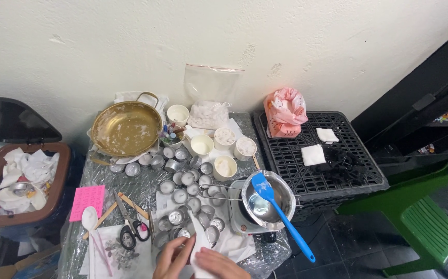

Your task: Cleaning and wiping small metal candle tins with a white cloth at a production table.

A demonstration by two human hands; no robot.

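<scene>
Both hands are down at the front edge of the table (105, 181), which is wrapped in crinkly clear plastic. The left hand (172, 260) is curled around something small, looks like one of the little round metal tealight cups, though it's mostly hidden so I can't say for sure. The right hand (218, 266) lies flat-ish with its fingers pinching a soft white tissue (199, 247), pressed right up against the left hand.

Just behind the hands there's a whole cluster of shiny tin cups (182, 194) spread across the middle of the table, all shallow and round. To the right of them sits a small electric hotplate (242, 219) near the front right corner, with a steel melting pot (269, 199) on top and a blue silicone spatula (280, 209) leaning in it, handle sticking out past the table edge.

Front left corner: black-handled scissors (130, 230), a white plastic spoon (89, 219), flat wooden sticks (131, 204) and a pink rectangular silicone mold (87, 200). Back left there's a dented brass-coloured pan (126, 129) propped near the wall. Paper cups (225, 166) with white waxy stuff sit toward the back, next to a clear zip bag (211, 98) of white flakes.
</scene>
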